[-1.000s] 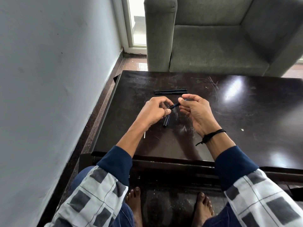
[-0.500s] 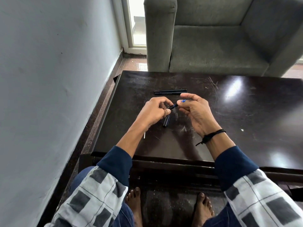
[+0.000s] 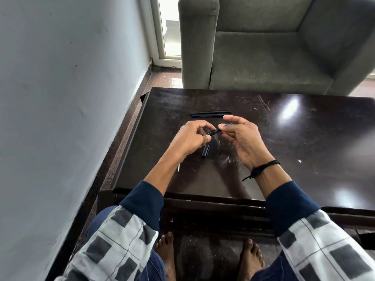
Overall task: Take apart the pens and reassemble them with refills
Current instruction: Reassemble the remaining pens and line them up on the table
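My left hand (image 3: 192,138) grips the barrel (image 3: 214,132) above the cap (image 3: 205,151), steadying it while my right hand (image 3: 242,138) pinches the refill (image 3: 227,125).

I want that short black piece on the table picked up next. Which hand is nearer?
Left. The left hand, holding a pen barrel, is beside the far end of the short black piece; the right hand, pinching the blue refill, is farther off to its right.

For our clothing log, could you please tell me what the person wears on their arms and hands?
The left hand and right hand are ungloved. Both sleeves are white with grey squares and thin lines, ending in navy cuffs. A black cord band circles the right wrist.
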A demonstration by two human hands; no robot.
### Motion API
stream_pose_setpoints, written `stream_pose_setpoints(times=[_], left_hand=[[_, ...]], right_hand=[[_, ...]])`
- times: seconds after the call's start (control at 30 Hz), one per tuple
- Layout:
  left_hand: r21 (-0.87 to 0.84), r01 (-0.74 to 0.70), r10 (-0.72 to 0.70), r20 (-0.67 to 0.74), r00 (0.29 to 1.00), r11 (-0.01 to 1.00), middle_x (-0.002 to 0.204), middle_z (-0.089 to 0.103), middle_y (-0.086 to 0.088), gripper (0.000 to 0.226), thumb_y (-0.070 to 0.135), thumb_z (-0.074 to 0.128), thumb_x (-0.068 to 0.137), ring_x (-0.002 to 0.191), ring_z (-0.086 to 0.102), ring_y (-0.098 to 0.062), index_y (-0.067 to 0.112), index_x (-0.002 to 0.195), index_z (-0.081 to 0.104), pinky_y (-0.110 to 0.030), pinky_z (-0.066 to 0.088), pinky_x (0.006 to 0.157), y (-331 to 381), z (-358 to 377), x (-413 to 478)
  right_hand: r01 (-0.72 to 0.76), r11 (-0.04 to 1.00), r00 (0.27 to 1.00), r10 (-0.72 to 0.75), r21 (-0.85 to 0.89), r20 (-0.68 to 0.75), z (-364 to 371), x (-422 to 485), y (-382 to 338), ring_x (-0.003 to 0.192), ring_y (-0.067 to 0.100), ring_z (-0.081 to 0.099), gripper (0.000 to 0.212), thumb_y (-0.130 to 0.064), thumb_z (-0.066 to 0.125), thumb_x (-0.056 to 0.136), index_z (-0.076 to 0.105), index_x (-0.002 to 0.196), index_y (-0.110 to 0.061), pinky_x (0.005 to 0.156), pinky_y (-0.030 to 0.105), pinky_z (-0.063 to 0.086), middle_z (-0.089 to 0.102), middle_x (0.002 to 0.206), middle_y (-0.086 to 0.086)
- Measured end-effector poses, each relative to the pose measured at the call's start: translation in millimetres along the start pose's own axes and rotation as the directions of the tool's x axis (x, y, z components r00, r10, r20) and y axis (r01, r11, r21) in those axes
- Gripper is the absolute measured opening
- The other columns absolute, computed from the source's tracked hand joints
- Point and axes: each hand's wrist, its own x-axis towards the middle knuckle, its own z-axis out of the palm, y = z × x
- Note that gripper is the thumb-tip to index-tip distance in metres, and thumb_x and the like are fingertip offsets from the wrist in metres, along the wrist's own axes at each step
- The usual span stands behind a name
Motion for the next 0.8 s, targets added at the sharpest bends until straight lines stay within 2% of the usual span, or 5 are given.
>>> stream_pose_setpoints(times=[0.2, 0.27, 0.47, 0.67, 0.8], left_hand=[[0.007, -0.005, 0.005, 0.001, 1.0, 1.0, 0.069, 0.062, 0.0, 0.031, 0.003, 0.069, 0.09, 0.067, 0.061, -0.01, 0.027, 0.108, 0.075, -0.04, 0.059, 0.081, 0.4, -0.8, -0.9], [0.002, -0.007, 0.007, 0.002, 1.0, 1.0, 0.07, 0.062, -0.001, 0.032, 0.003, 0.068, 0.09, 0.067, 0.06, -0.01, 0.028, 0.108, 0.075, -0.04, 0.059, 0.081, 0.3, -1.0, -1.1], [0.004, -0.012, 0.012, 0.025, 1.0, 1.0, 0.072, 0.06, -0.001, 0.035, 0.003, 0.066, 0.092, 0.07, 0.06, -0.01, 0.03, 0.112, 0.075, -0.036, 0.058, 0.079, 0.4, -1.1, -1.0], [0.009, 0.002, -0.002, 0.027, 1.0, 1.0, 0.072, 0.063, -0.002, 0.034, 0.004, 0.065, 0.092, 0.07, 0.061, -0.008, 0.032, 0.109, 0.076, -0.038, 0.058, 0.083, -1.4, -1.6, -0.7], [0.021, 0.006, -0.007, 0.037, 0.999, 1.0, 0.072, 0.063, -0.001, 0.034, 0.005, 0.065, 0.092, 0.071, 0.061, -0.008, 0.033, 0.107, 0.076, -0.039, 0.058, 0.085, -0.7, -1.0, -0.7]], right_hand=[[0.02, 1.0, 1.0, -0.02, -0.008, 0.016, 1.1, -1.5, 0.9, 0.089, 0.021, 0.073, 0.033, 0.01, 0.069, 0.084, 0.066, 0.113, -0.004, 0.086, 0.031, 0.058, 0.075, 0.086, 0.008], [0.03, 1.0, 1.0, -0.03, -0.005, 0.004, 1.4, -1.7, 0.5, 0.088, 0.021, 0.073, 0.032, 0.01, 0.07, 0.083, 0.067, 0.112, -0.004, 0.083, 0.03, 0.058, 0.075, 0.083, 0.006], [0.027, 1.0, 0.998, -0.026, 0.005, -0.057, 0.0, -0.7, -0.7, 0.09, 0.019, 0.072, 0.031, 0.006, 0.074, 0.081, 0.069, 0.107, -0.01, 0.075, 0.024, 0.055, 0.072, 0.101, 0.015], [0.036, 0.999, 0.992, -0.033, 0.023, -0.121, -2.2, -0.7, -5.6, 0.083, 0.013, 0.072, 0.028, 0.004, 0.074, 0.084, 0.068, 0.106, -0.011, 0.079, 0.024, 0.058, 0.072, 0.095, 0.009], [0.066, 0.993, 0.976, -0.045, 0.093, -0.212, -5.4, 0.6, -9.0, 0.069, 0.011, 0.067, 0.028, 0.004, 0.074, 0.083, 0.066, 0.105, -0.011, 0.067, 0.022, 0.056, 0.071, 0.09, 0.009]])
